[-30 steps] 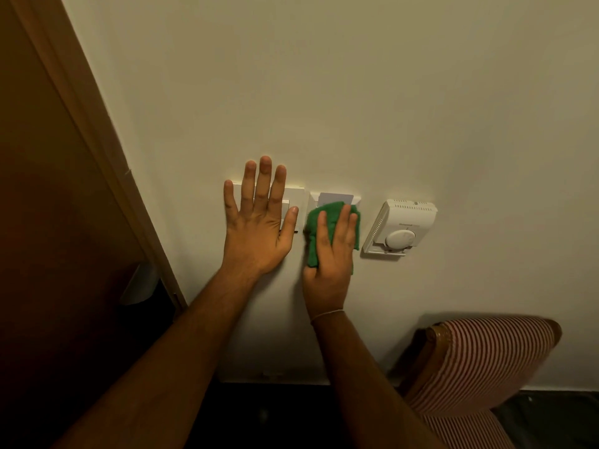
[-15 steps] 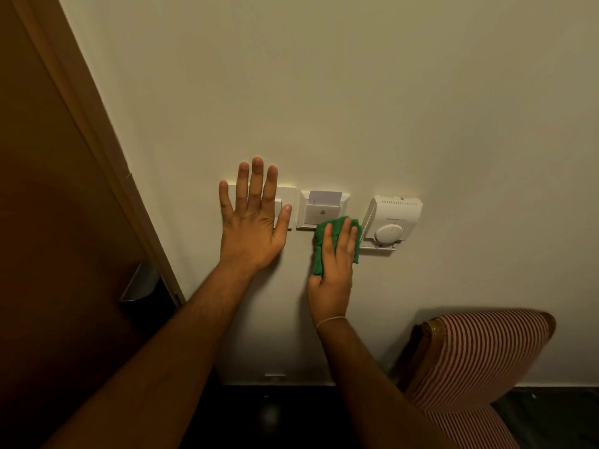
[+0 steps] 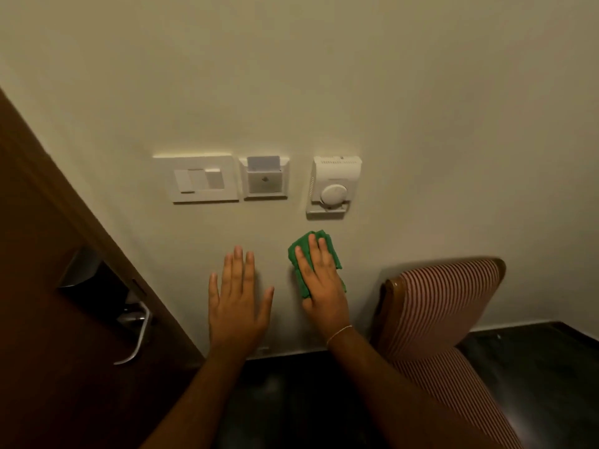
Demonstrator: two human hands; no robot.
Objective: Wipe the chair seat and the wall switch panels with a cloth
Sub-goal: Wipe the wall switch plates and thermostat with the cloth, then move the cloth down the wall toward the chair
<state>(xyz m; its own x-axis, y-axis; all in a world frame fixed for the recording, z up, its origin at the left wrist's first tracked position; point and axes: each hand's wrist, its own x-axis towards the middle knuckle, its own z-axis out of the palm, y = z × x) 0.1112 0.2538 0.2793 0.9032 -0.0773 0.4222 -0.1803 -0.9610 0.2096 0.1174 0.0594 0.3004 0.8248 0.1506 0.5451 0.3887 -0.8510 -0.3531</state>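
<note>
Three white fittings hang in a row on the cream wall: a light switch panel [image 3: 197,179], a key-card holder [image 3: 264,178] with a card in its slot, and a thermostat [image 3: 334,187] with a round dial. My right hand [image 3: 321,283] presses a folded green cloth [image 3: 299,254] flat on the bare wall just below the thermostat. My left hand [image 3: 238,299] is spread open against or near the wall below the switch panel, holding nothing. The striped chair [image 3: 444,306] stands at the lower right, its back against the wall.
A brown wooden door [image 3: 48,319] with a metal lever handle [image 3: 137,335] fills the left side. The door frame [image 3: 107,254] runs diagonally beside my left hand. Dark floor [image 3: 534,367] lies beyond the chair.
Both hands have dropped from the panels to the bare wall below them. The cloth left the card holder and thermostat edge; the switch panel is uncovered.
</note>
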